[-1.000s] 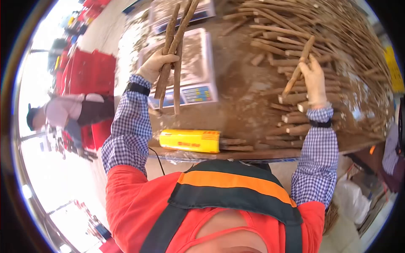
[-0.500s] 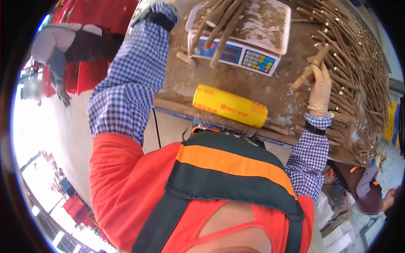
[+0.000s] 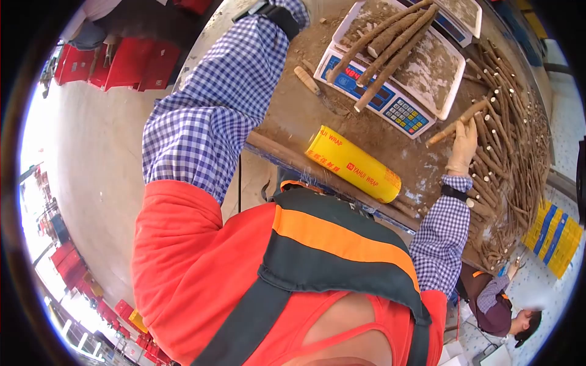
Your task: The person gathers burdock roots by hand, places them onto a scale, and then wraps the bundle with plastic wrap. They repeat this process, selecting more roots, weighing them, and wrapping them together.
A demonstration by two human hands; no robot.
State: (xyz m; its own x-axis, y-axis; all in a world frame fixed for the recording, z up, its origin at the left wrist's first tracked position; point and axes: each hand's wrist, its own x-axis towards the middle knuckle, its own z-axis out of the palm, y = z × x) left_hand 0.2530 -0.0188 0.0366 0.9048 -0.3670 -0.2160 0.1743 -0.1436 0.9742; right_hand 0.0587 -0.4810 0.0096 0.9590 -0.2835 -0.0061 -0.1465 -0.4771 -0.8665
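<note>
Fingers [image 3: 472, 129] of the right hand [image 3: 464, 144] pinch a brown stick [image 3: 447, 131] beside a heap [image 3: 511, 146] of others (the left hand lies beyond the frame, its grip impossible to tell); more sticks [image 3: 400, 52] lie across a digital scale [image 3: 410, 119], near a yellow wrap roll [image 3: 354, 163].

Bright at far left, over pale floor [image 3: 104, 146]
Set with red bins [image 3: 137, 64] at upper left, bordered by a brown desk [image 3: 278, 116].

left arm [image 3: 210, 113]: stretched forward (hand out of view) | right hand [image 3: 465, 143]: curled, gripping
</note>
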